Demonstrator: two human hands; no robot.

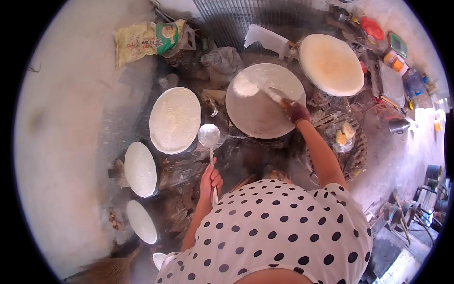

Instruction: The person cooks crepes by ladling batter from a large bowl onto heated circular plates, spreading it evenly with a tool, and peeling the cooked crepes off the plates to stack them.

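Observation:
A long-handled ladle [209, 136] with a pale, wet bowl is gripped by my left hand [211, 179], fingers wrapped round its handle below the bowl. My right hand [298, 113], in a dark reddish glove, is closed on a flat scraper [273, 96], slightly blurred. The blade lies over a round griddle [265, 120], right beside a patch of white batter [245, 85] near the griddle's upper left. A thin greyish film coats much of the griddle. Left of the ladle is a round pan of creamy batter [175, 120].
Two more round pale-topped pans [140, 169] [142, 221] stand at the left. A large round flatbread [331, 65] lies at the upper right. Below it, a woven basket [362, 151] holds bagged food [344, 134]. A yellow-green sack [146, 41] leans at the back left; a broom [113, 267] lies low left.

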